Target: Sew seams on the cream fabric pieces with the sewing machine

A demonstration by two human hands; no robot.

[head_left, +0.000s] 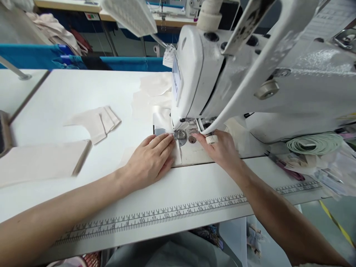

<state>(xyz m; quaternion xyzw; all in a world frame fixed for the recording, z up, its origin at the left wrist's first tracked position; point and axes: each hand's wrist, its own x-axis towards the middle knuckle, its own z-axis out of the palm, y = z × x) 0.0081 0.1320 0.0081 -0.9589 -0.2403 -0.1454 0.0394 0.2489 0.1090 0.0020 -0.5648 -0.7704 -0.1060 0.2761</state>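
Note:
My left hand [152,155] lies flat, fingers stretched out, on a small pale fabric piece [177,154] just left of the presser foot [181,135]. The white sewing machine [189,74] stands over the work, its head above both hands. On the other side of the foot is my right hand [224,150], with one digit reaching over the metal needle plate [198,154]. A white knob [211,139] and the machine's curved guard cover part of it, and most of its fingers are hidden; whether they grip anything does not show.
Cut pale fabric pieces [97,124] and a longer pale stack [41,163] lie to the left. More cloth [152,92] sits behind the machine head. A printed ruler [167,215] follows the front edge. Scissors [289,168] and a coiled green strip [314,143] lie at right.

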